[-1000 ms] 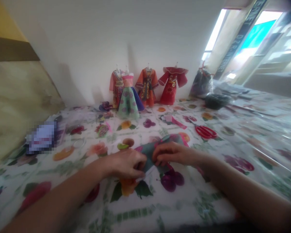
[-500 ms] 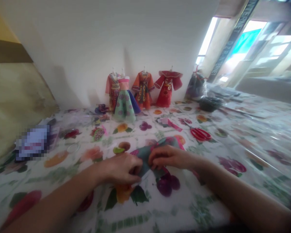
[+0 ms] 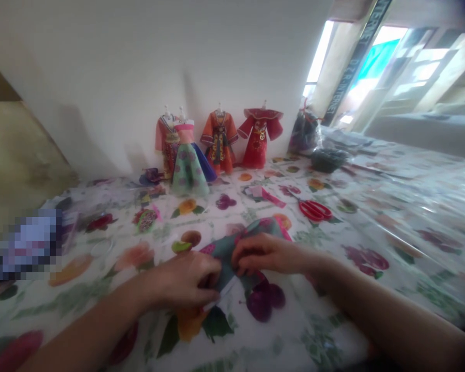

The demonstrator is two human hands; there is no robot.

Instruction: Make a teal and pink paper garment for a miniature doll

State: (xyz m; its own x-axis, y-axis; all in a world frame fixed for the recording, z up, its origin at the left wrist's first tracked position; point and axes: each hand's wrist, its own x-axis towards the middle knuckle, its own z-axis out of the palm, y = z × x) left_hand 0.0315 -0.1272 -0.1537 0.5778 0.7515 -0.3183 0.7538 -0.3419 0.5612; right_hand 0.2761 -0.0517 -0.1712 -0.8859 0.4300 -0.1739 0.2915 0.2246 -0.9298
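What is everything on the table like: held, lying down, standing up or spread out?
Grey-green fabric: held
Left hand: closed on the fabric
Right hand: bent, touching the fabric
Red scissors: lying down, not held
Red dress: standing
Orange dress: standing
Green-skirted dress: standing
Pink-sleeved dress: standing, partly hidden
Plastic bag: gathered at top
Fruity tablecloth: spread out

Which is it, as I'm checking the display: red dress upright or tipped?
Upright: the red dress has its collar on top, hem at the tablecloth.
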